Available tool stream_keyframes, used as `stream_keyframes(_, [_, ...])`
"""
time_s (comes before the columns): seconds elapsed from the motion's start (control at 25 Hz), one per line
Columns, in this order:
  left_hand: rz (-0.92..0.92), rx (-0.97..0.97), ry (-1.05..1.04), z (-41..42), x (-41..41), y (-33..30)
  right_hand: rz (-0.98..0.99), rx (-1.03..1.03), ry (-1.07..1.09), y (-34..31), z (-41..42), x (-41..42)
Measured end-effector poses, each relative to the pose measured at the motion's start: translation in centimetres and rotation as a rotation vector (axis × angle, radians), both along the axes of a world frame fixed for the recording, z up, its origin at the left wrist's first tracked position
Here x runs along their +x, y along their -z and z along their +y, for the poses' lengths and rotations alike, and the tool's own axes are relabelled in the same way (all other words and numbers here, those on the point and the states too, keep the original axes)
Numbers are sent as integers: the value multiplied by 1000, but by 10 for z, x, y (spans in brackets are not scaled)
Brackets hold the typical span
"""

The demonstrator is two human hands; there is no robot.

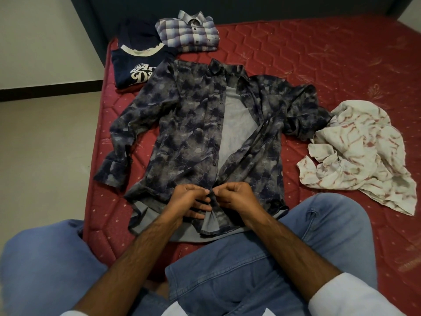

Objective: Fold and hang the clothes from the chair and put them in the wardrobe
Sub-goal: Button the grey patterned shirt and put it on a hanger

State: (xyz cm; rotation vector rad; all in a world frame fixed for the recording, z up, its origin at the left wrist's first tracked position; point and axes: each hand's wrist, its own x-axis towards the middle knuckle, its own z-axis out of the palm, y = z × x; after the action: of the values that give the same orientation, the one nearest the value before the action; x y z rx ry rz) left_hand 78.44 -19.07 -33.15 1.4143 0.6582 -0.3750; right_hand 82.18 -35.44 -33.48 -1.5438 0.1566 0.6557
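A dark blue-grey patterned shirt point(196, 124) lies front up on the red mattress point(319, 60), collar away from me, sleeves spread out. Its front is open in the middle and shows the pale grey inside. My left hand point(190, 201) and my right hand point(234, 199) meet at the lower part of the button placket. Both pinch the fabric there with curled fingers. The hem below my hands is bunched.
A folded navy T-shirt point(134, 67) with white lettering and a folded checked shirt point(189, 33) lie at the far left of the mattress. A crumpled white cloth with red marks point(355, 153) lies to the right. My knees in blue jeans are at the near edge.
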Motion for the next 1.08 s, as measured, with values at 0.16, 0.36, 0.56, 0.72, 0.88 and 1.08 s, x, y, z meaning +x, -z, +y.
stream_keyframes(0.16, [-3,3,6,1,-1,-1,65,17,0,-3,-1,0])
stream_keyframes(0.36, [-15,53,30,-2,-1,-2,141,61,33,-5,1,2])
stream_keyframes(0.56, [-13,61,21,-3,-1,-3,44,25,-18,-1,0,-1])
stream_keyframes(0.72, [-21,53,1,-1,-2,-1,-135,-84,-65,3,0,-1])
stream_keyframes(0.88, [-80,39,7,2,-4,3,-396,-294,-154,2,0,-1])
stream_keyframes(1.08, [-139,99,83,1,-5,6,-322,-252,-120,5,2,1])
